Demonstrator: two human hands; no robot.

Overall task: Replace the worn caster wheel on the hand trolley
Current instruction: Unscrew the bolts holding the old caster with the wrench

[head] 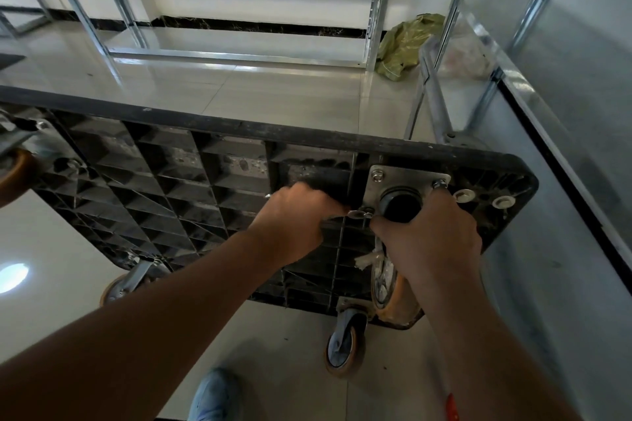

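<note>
The trolley (205, 181) stood tipped on edge, ribbed underside toward the viewer. The caster (393, 280) hung at 5 o'clock, its plate (403, 178) above. The right hand (431, 239) grasped the caster's swivel; the left hand (294, 219) (nearer the bolt) pinched a wrench (355, 214) pointing toward 3 o'clock. Tiled floor (239, 85), metal shelving (239, 55) behind.

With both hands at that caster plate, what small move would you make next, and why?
Probably keep turning the wrench on the near-left bolt of the caster plate. The left hand grips the wrench there, the right hand holds the caster steady, and bolts still show at the plate's far corners.
</note>
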